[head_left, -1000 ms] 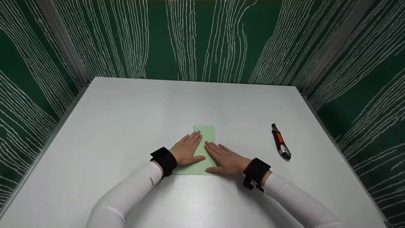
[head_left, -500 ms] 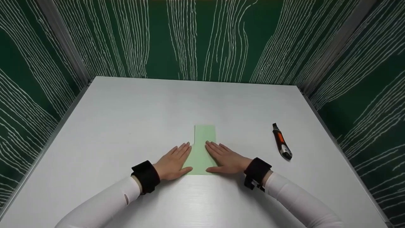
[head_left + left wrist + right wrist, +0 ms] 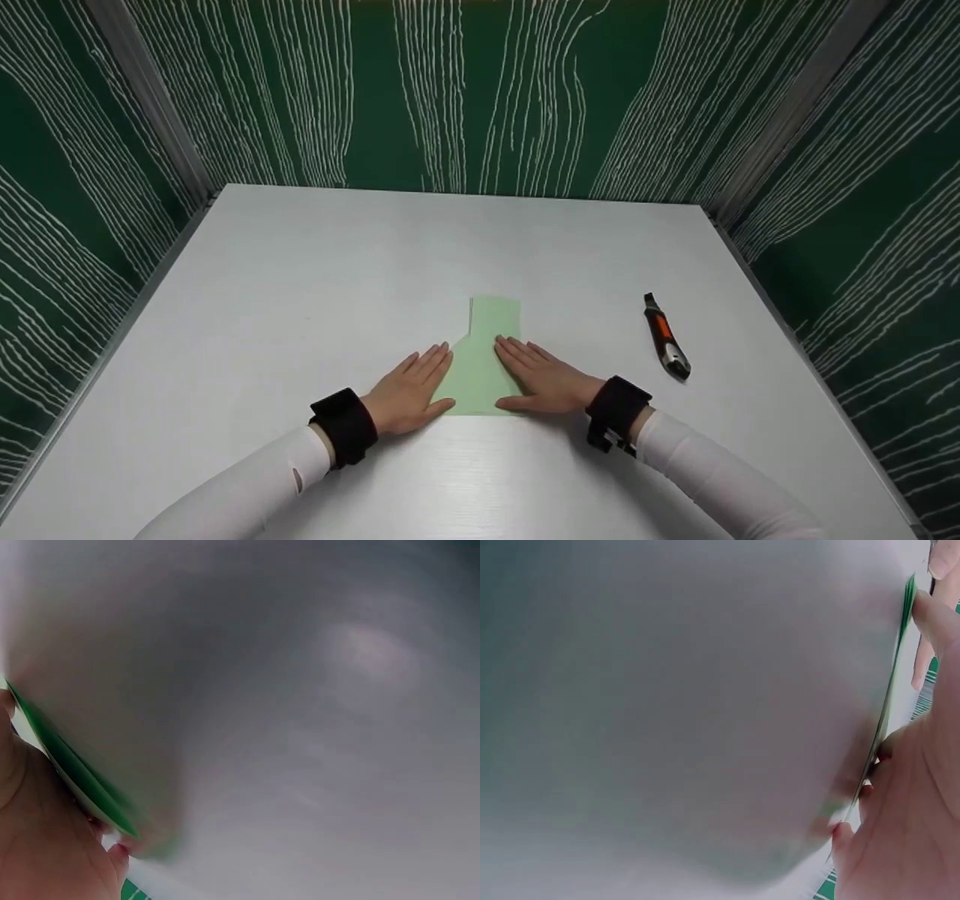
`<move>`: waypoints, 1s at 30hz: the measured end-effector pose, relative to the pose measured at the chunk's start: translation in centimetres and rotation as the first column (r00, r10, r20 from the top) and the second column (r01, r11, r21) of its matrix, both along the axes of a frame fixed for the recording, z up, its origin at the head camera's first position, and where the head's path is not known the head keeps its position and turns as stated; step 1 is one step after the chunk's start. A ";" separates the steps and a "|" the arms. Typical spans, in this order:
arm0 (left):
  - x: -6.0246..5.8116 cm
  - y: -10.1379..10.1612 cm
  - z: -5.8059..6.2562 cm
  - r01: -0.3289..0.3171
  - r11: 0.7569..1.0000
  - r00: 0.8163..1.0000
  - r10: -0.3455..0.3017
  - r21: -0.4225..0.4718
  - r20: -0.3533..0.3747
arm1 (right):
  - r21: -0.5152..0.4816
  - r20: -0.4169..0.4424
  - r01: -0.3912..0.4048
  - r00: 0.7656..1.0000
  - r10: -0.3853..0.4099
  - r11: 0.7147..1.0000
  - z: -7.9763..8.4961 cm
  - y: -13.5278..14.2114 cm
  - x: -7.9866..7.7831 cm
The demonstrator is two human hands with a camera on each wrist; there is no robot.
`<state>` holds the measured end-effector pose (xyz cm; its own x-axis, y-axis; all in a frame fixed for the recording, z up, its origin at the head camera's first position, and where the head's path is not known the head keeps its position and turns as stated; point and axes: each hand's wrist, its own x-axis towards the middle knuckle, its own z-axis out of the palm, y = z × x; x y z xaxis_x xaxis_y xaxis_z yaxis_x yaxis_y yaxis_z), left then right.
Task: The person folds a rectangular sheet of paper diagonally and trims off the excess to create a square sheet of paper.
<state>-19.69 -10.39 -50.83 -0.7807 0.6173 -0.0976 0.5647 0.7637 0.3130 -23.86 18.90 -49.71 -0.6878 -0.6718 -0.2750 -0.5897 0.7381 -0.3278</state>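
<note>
A light green folded paper [image 3: 484,360] lies flat on the white table, narrow at its far end and wider near me, with a slanted edge on its left. My left hand [image 3: 409,390] rests on its lower left part, fingers straight and thumb spread. Across from it, my right hand [image 3: 547,381] presses on the right side with straight fingers. Seen low in the left wrist view, the paper's edge [image 3: 82,772] shows green layers beside the palm. The right wrist view has thin stacked layers of the paper [image 3: 907,607] under the fingers.
A black and orange utility knife [image 3: 666,336] lies on the table [image 3: 360,255] to the right of the hands. Green walls [image 3: 382,97] with white wavy lines stand behind the table and at both sides.
My left hand has slid left and toward me, off the narrow part, baring the paper's middle. Paper and right hand have shifted slightly right, and the slanted left edge shows more.
</note>
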 end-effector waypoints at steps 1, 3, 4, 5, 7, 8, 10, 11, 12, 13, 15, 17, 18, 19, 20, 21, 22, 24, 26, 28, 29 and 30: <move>0.0 0.0 -0.1 0.001 1.000 1.000 -0.001 0.002 0.001 | 0.000 -0.001 0.003 1.000 -0.003 1.000 0.0 0.2 0.0; 0.0 -0.1 -0.1 -0.001 1.000 1.000 0.001 0.002 0.006 | -0.004 -0.002 0.010 1.000 -0.010 1.000 0.1 0.9 0.0; 0.0 -0.1 -0.2 -0.001 1.000 1.000 0.001 0.001 0.007 | -0.002 -0.005 0.012 1.000 -0.012 1.000 0.1 1.2 0.0; 0.0 -0.1 -0.2 -0.002 1.000 1.000 0.002 0.000 0.008 | 0.001 -0.008 0.013 1.000 -0.013 1.000 0.1 1.6 0.0; 0.0 -0.1 -0.2 -0.002 1.000 1.000 0.002 -0.006 0.009 | 0.008 -0.014 0.018 1.000 -0.018 1.000 0.0 2.5 -0.1; 0.0 -0.1 -0.2 -0.003 1.000 1.000 0.003 -0.012 0.008 | 0.011 -0.018 0.022 1.000 -0.021 1.000 0.0 3.0 -0.1; 0.0 -0.1 -0.3 -0.001 1.000 1.000 0.001 -0.015 0.004 | 0.014 -0.025 0.029 0.999 -0.029 0.999 -0.1 4.0 -0.2; 0.0 -0.1 -0.3 -0.001 1.000 1.000 0.001 -0.014 0.002 | 0.014 -0.024 0.036 0.999 -0.036 0.999 -0.2 4.4 -0.2; -0.1 -0.1 -0.3 0.000 1.000 1.000 0.000 -0.013 -0.001 | 0.015 -0.025 0.044 0.999 -0.043 0.999 -0.2 4.9 -0.2; -0.1 -0.1 -0.3 0.000 1.000 1.000 0.000 -0.013 -0.003 | 0.014 -0.026 0.052 0.998 -0.051 0.999 -0.2 5.4 -0.2; -0.1 -0.1 -0.3 0.001 1.000 1.000 -0.001 -0.012 -0.004 | 0.003 -0.023 0.067 0.997 -0.067 0.998 -0.2 6.4 -0.2; -0.1 -0.1 -0.3 0.001 1.000 1.000 -0.001 -0.008 -0.004 | -0.002 -0.026 0.083 0.996 -0.083 0.997 -0.2 7.3 -0.1; -0.1 -0.1 -0.2 0.001 1.000 1.000 -0.001 -0.008 -0.002 | -0.003 -0.032 0.090 0.995 -0.090 0.996 -0.2 7.7 -0.1; -0.1 -0.1 -0.2 0.001 1.000 1.000 -0.001 -0.008 0.001 | -0.010 -0.035 0.096 0.995 -0.096 0.995 -0.2 8.2 0.0; 0.0 -0.1 -0.1 0.000 1.000 1.000 0.000 -0.005 0.004 | -0.015 -0.041 0.100 0.994 -0.101 0.995 -0.2 8.6 0.0; 0.0 -0.1 -0.1 0.000 1.000 1.000 0.000 -0.004 0.007 | -0.017 -0.046 0.107 0.993 -0.107 0.994 -0.2 9.0 0.0; 0.0 -0.1 -0.1 0.001 1.000 1.000 -0.001 -0.004 0.011 | -0.019 -0.053 0.112 0.992 -0.113 0.994 -0.2 9.4 0.1; 0.0 -0.1 0.0 0.001 1.000 1.000 -0.001 -0.006 0.016 | -0.028 -0.067 0.118 0.991 -0.120 0.993 -0.2 10.1 0.1; 0.0 0.0 0.1 0.002 1.000 1.000 -0.002 -0.005 0.017 | -0.027 -0.084 0.124 0.988 -0.126 0.992 -0.2 10.7 0.1; 0.0 0.0 0.1 0.003 1.000 1.000 -0.003 -0.002 0.017 | -0.024 -0.103 0.128 0.986 -0.130 0.991 -0.2 11.3 0.1; 0.0 0.0 0.1 0.003 1.000 1.000 -0.003 -0.001 0.015 | -0.023 -0.111 0.129 0.985 -0.131 0.991 -0.3 11.5 0.1; 0.1 0.0 0.2 0.003 1.000 1.000 -0.003 0.001 0.014 | -0.022 -0.119 0.131 0.984 -0.133 0.991 -0.3 11.8 0.1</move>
<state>-19.64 -10.41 -50.68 -0.7774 0.6197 -0.1078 0.5626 0.7616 0.3217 -23.74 30.67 -49.97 -0.7980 -0.5763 -0.1762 -0.5232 0.8076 -0.2720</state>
